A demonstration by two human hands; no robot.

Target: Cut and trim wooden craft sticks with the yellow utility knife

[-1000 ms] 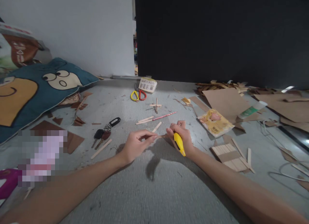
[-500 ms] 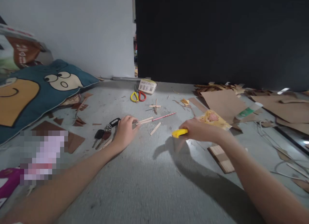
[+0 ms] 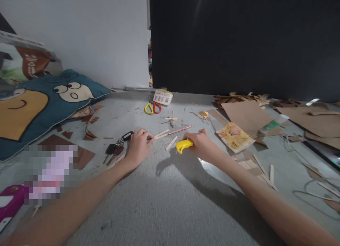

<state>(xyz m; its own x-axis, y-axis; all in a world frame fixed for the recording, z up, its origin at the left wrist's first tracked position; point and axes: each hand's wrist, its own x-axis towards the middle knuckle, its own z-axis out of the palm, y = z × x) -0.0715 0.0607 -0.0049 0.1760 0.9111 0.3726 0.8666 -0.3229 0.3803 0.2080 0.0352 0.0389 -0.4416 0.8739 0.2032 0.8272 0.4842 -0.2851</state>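
- My left hand (image 3: 140, 147) is half curled on the table (image 3: 124, 210), its thumb and fingertips at the left end of two craft sticks (image 3: 162, 133); I cannot tell whether they pinch.
- My right hand (image 3: 204, 145) is closed around a yellow tool (image 3: 184, 144), held above the table.
- A single loose stick (image 3: 171, 143) lies between my hands.
- A striped pink pencil (image 3: 180, 130) lies just beyond it.
- Keys (image 3: 114, 149) lie just left of my left hand.
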